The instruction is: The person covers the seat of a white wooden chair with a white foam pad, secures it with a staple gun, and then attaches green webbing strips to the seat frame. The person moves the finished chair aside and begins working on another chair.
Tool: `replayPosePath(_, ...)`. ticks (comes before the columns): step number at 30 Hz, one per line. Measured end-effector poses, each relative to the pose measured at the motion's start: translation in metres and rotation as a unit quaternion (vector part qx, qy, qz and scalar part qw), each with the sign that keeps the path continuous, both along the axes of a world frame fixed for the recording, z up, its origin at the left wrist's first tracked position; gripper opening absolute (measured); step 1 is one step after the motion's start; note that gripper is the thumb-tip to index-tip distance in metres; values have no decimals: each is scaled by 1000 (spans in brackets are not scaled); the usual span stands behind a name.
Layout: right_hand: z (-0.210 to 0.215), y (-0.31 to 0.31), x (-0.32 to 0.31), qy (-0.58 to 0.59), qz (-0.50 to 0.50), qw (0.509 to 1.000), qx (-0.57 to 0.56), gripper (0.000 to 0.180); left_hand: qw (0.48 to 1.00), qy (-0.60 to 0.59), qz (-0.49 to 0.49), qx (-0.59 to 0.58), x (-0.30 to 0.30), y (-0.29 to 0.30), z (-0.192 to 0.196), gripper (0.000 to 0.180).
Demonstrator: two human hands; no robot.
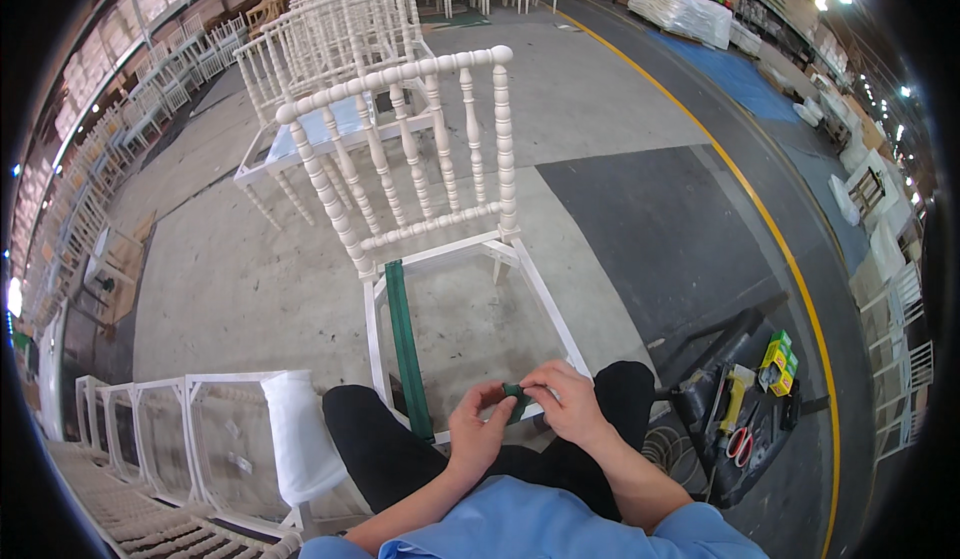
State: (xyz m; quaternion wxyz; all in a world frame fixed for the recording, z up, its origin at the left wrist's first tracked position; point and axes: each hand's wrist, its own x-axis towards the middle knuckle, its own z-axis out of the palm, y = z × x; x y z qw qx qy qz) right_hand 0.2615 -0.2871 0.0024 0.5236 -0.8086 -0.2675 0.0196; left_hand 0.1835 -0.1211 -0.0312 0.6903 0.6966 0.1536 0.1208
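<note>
A white wooden chair frame (440,149) with a spindle back and no seat stands in front of me on the concrete floor. One green webbing strap (405,344) runs front to back across its open seat frame, near the left side. My left hand (478,429) and my right hand (562,399) meet above my knees, both pinching a short end of green webbing (517,393) between the fingertips. This piece sits just behind the chair's near rail.
Rows of white chairs (330,29) stand behind. Stacked chair frames (170,429) and a white cushion (300,434) lie at my left. At my right, a black tray (745,414) holds a stapler, red-handled scissors and a green-yellow box. A yellow floor line (790,259) curves past.
</note>
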Motion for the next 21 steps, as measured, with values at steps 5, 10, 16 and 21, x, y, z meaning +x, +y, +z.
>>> replayPosePath(5, -5, 1, 6, -41, 26, 998, -33, 17, 943, -110, -29, 313, 7, 15, 18, 19)
replayPosePath(10, -42, 4, 7, 345, 102, 916, 180, 51, 966, -60, -24, 251, 36, 26, 24, 12)
replayPosePath(16, -90, -66, 0, 448, 130, 884, 42, 70, 992, 4, 48, 118, 138, 93, 24, 16)
replayPosePath(21, -79, -69, 24, 247, -23, 940, -235, 76, 987, 25, 41, 151, 230, 125, -35, 18)
